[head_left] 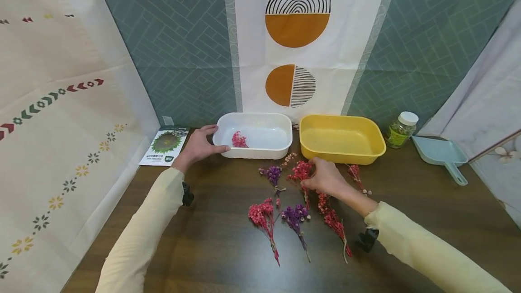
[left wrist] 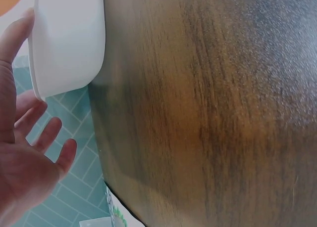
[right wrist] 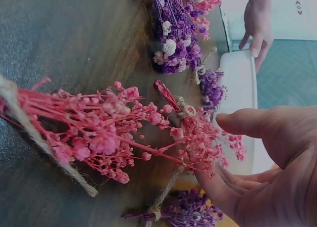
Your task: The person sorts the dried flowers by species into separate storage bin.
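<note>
My left hand (head_left: 199,144) holds a front corner of the white tub (head_left: 262,153), its thumb and index finger on the rim. A small pink dried-flower cluster (head_left: 239,139) lies inside this tub. My right hand (head_left: 325,176) is at a pink dried-flower bunch (head_left: 301,171) in front of the yellow tub (head_left: 346,155). In the right wrist view, its thumb and fingers stand apart on either side of the blossoms. Nearer to me lie a pink bunch (head_left: 262,215), a purple bunch (head_left: 296,217) and a long red bunch (head_left: 333,221), with another purple bunch (head_left: 273,174) farther back.
A seed packet (head_left: 164,147) with a sunflower picture lies left of the white tub. On the right stand a white-capped jar (head_left: 400,132) and a light blue dustpan (head_left: 441,152). A red sprig (head_left: 355,174) lies below the yellow tub. Hanging cloths enclose the back and sides.
</note>
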Action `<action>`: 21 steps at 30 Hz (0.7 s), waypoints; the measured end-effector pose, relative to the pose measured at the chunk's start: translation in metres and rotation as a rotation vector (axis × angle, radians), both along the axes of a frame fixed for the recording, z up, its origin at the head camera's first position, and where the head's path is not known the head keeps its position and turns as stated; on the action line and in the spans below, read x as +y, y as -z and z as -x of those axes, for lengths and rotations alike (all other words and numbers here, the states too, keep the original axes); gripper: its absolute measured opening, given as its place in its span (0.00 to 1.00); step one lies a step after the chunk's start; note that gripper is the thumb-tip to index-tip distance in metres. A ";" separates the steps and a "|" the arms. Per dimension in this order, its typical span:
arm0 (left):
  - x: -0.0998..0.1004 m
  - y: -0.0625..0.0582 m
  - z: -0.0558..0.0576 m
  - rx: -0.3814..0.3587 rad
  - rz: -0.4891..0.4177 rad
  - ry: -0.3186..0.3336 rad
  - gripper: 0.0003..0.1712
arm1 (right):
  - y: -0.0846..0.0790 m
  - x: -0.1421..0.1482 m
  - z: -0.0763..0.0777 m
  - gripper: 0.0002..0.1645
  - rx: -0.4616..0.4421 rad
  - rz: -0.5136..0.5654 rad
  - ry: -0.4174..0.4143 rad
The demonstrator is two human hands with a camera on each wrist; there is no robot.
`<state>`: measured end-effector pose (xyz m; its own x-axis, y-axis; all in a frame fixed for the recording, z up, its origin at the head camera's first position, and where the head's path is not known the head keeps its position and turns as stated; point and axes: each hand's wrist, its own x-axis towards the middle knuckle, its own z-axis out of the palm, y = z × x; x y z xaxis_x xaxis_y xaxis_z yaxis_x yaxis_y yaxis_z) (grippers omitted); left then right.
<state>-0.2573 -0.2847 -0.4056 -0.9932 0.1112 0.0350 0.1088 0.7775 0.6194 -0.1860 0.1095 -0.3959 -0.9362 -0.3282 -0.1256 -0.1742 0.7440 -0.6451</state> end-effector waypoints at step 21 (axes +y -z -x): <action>0.002 -0.002 -0.002 -0.020 -0.003 -0.007 0.57 | 0.010 -0.015 0.004 0.48 -0.062 -0.057 0.056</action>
<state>-0.2551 -0.2826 -0.4032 -0.9944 0.1043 0.0151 0.0908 0.7764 0.6236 -0.1902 0.0949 -0.4061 -0.9428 -0.2664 -0.2005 -0.0930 0.7875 -0.6093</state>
